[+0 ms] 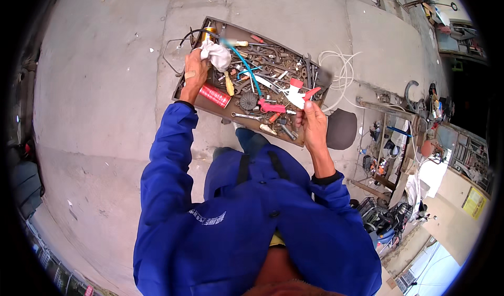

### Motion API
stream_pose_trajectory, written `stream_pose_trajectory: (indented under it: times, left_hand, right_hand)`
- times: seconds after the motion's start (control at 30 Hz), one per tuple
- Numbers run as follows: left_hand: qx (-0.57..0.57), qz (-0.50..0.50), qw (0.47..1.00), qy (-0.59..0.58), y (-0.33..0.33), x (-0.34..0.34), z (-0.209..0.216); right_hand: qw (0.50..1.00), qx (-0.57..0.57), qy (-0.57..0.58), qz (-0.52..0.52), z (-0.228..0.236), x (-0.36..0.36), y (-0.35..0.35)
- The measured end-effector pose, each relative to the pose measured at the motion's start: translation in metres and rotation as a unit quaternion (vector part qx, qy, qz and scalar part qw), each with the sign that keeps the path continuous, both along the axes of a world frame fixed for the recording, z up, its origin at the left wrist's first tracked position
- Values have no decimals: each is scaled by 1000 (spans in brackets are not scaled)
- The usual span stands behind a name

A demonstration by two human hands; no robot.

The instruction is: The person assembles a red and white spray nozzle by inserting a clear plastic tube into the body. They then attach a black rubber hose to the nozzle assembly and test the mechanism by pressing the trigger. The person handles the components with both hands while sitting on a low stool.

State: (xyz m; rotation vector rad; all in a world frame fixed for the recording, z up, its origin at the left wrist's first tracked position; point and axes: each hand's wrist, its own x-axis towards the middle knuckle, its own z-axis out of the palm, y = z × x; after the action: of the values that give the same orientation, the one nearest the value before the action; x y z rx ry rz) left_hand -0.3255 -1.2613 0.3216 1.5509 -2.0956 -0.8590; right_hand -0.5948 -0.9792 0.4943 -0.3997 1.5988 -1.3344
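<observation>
A wide metal tray [294, 46] full of tools lies on the floor in front of me. Over its left end, my left hand [195, 71] is closed on a crumpled white cloth [216, 55]. At the tray's near right side, my right hand [313, 122] pinches a red-and-white piece [297, 97] with forked red parts; its exact kind is unclear. Close to the left hand lie a red can [214, 95] and a yellow-handled screwdriver [229, 84]. A red air blow gun [272, 106] with a teal hose [245, 65] rests among wrenches and sockets.
A coiled white hose [344, 73] lies on the concrete floor beyond the tray's right end. Near my right hand stands a dark round stool [342, 129]. Farther right are a metal frame [386, 138] and cluttered machine parts [386, 214].
</observation>
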Motion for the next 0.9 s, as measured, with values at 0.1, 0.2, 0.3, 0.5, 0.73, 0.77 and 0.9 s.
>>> stream_pose_trajectory:
  times: [0.1,0.2,0.3,0.5,0.73,0.77,0.9]
  left_hand:
    - [-14,144,984,104,14,-2,41]
    - [112,253,944,180,37,2,67]
    - [279,281,828,396,73,7,56]
    - [204,150,842,476,167,-30,150]
    - [161,183,858,452,197,24,148]
    - [137,238,798,537,194,27,160]
    - [143,362,752,531,192,67,175]
  right_hand:
    - [1000,-10,1,12,-12,2,-10]
    - [996,-46,-20,71,-14,18,-29]
    - [990,-63,14,123,-8,47,-52]
    - [970,-81,-150,174,5,95,-69]
    - [966,-106,-110,206,7,124,-74]
    - [962,-109,-154,196,4,131,-75]
    - [946,-144,-62,283,-9,134,-78]
